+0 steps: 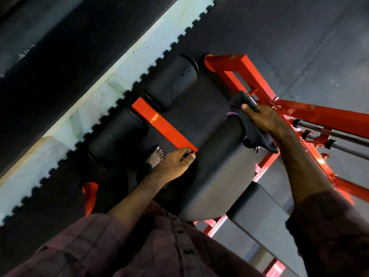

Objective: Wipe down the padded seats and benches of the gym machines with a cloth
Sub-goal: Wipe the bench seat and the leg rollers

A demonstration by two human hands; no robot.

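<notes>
From the head camera I look down over a red-framed bench machine point(257, 80). My right hand point(265, 120) lies on a dark cloth point(252, 126), fingers spread flat and pressing it against the far end of the black padded seat point(221, 168), where the pad meets the frame. Flat fingers put more of the cloth against the vinyl, which I judge is why I hold it that way rather than bunched in a fist.

My left hand point(175, 162) rests at the near left edge of the same pad, fingers curled onto the red crossbar point(161, 124). I take this as a brace, steadying me while I lean over. Whether it truly grips the bar I cannot tell.

Beyond the seat sit 2 black foam rollers point(169, 82), apart from the cloth. A second pad point(265, 212) lies lower right, just beside the seat. A bare foot point(154, 155) stands on the dark floor mat point(299, 37).

I can read no brand, label or writing anywhere.
</notes>
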